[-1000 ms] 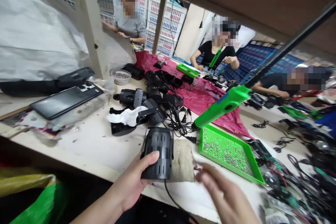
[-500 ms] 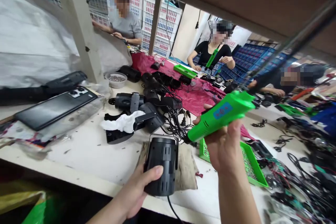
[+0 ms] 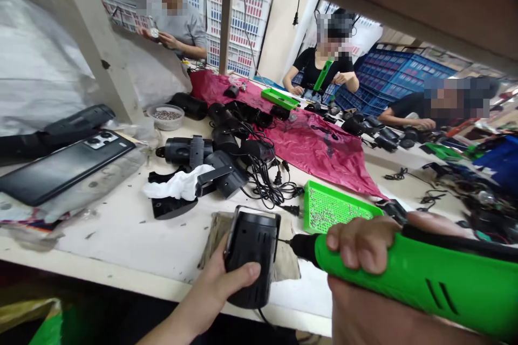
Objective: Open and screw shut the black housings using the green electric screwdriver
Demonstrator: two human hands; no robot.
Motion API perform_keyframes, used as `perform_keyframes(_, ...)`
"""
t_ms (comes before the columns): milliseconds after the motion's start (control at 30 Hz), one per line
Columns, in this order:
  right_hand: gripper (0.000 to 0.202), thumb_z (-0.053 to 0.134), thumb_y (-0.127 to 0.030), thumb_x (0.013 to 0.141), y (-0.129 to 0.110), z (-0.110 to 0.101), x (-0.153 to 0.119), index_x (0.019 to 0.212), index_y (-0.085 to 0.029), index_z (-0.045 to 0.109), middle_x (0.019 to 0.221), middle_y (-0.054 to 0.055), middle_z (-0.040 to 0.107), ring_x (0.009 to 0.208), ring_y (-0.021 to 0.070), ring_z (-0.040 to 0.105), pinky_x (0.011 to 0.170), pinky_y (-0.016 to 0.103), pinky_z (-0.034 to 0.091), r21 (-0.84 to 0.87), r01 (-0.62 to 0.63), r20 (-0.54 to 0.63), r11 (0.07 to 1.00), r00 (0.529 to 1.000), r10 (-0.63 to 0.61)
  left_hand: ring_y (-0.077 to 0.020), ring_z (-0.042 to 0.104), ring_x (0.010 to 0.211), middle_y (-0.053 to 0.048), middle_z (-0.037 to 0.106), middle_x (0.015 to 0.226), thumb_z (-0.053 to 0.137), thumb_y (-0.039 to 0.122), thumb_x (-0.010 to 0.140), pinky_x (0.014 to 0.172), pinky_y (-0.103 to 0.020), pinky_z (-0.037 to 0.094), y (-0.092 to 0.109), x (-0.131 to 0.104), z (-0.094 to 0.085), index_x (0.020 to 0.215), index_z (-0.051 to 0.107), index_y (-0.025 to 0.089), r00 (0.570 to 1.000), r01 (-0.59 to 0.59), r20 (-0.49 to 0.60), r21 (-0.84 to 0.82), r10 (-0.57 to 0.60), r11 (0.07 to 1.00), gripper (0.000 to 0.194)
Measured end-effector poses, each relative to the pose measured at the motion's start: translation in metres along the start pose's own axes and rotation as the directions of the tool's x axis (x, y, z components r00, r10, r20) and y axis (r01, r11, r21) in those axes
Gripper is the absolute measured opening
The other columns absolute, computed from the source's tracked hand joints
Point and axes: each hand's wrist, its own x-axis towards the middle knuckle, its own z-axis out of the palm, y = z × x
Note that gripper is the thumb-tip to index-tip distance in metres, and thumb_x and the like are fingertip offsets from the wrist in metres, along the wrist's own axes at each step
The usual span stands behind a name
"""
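A black slotted housing [image 3: 253, 248] with a metal bracket stands near the table's front edge, over a worn brown pad [image 3: 286, 264]. My left hand [image 3: 226, 280] grips it from the left, thumb across its front. A green electric screwdriver [image 3: 445, 275] lies across the lower right, wrapped by the fingers of my right hand [image 3: 376, 253]. Its thin bit points left and reaches the right side of the housing, at the bracket; whether it touches a screw is too small to tell. Behind the screwdriver is a green tray [image 3: 335, 207] with many small screws.
Black housings [image 3: 226, 172] and coiled cables [image 3: 271, 183] lie behind the pad. At left are a phone [image 3: 65, 164], a bowl of screws [image 3: 165, 116] and a slanted post [image 3: 93, 38]. Pink sheeting [image 3: 319, 151] runs toward several people. A shelf [image 3: 396, 0] hangs overhead.
The screwdriver has swung from pointing up and away to lying sideways, its bit now at the housing. My right hand moved lower right, uncovering the screw tray. The housing turned slightly in my left hand.
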Motion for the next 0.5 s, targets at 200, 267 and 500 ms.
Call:
perform_keyframes(200,0.025,0.049,-0.049,0.089,0.005,-0.002,0.002,0.102,-0.029,0.055,0.056,-0.007,0.044,0.045,0.0127,0.042,0.051,0.029,0.04,-0.036,0.034,-0.014,0.999,0.999,-0.034,-0.028,0.061,0.106,-0.006,0.069,0.109,0.078,0.037,0.065,0.088,-0.035,0.049,0.002,-0.001,0.006,0.127,0.05,0.024,1.0,-0.01,-0.02,-0.031,0.009,0.999,0.069)
perform_keyframes(267,0.033,0.051,-0.058,0.086,0.006,-0.003,0.002,0.101,-0.029,0.056,0.057,-0.007,0.046,0.047,0.0128,0.042,0.053,0.03,0.042,-0.034,0.021,0.012,0.999,1.0,-0.021,-0.0283,0.061,0.106,-0.006,0.069,0.109,0.077,0.036,0.067,0.088,-0.036,0.049,0.002,-0.001,0.007,0.131,0.046,0.024,1.0,0.0,-0.019,-0.032,0.0,0.999,0.072)
perform_keyframes(500,0.049,0.04,-0.074,0.083,0.015,0.0,0.003,0.095,-0.028,0.055,0.057,-0.007,0.046,0.046,0.0124,0.043,0.054,0.03,0.043,-0.036,-0.039,0.036,0.999,0.999,0.04,-0.0322,0.061,0.104,-0.007,0.07,0.102,0.078,0.039,0.066,0.087,-0.038,0.05,0.006,-0.002,0.01,0.121,0.055,0.02,0.998,-0.059,-0.005,0.047,0.06,0.997,0.063)
